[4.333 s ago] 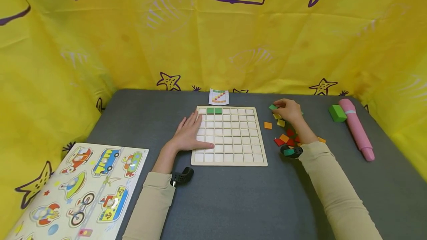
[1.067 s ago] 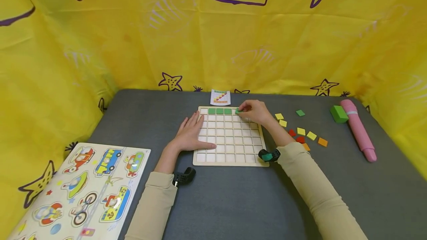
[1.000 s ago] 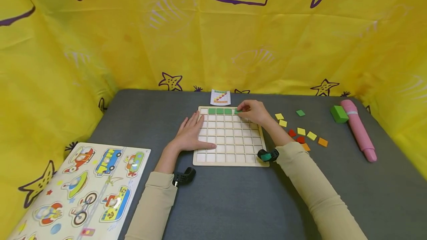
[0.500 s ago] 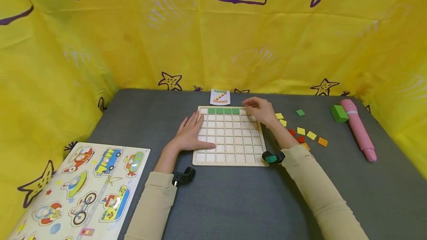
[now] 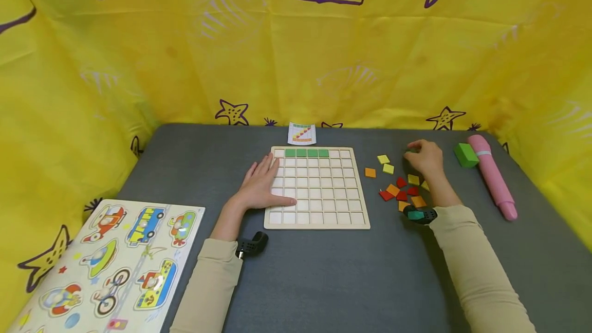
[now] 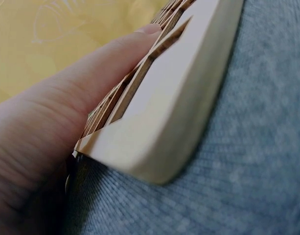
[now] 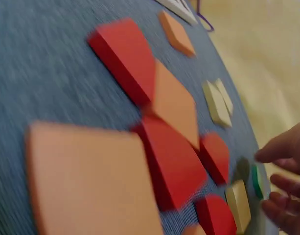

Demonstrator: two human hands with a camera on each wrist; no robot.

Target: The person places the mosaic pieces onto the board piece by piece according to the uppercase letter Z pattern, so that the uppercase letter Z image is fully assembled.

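My left hand lies on the left side of the wooden grid board, fingers straight and thumb stretched over the squares. In the left wrist view a finger lies along the board's rim. A row of several green tiles sits in the board's far row. My right hand is at the far right, its fingertips around a loose green tile. In the right wrist view the fingers stand apart on either side of this tile, which seems to lie on the table; contact is unclear.
Right of the board lie loose yellow tiles, orange tiles and red tiles. A pattern card stands behind the board. A green block and a pink marker-shaped object lie far right. A picture puzzle lies front left.
The right hand has let go of a green tile in the far row and moved right to the loose green tile. That row has grown from two green tiles. The left hand stays put.
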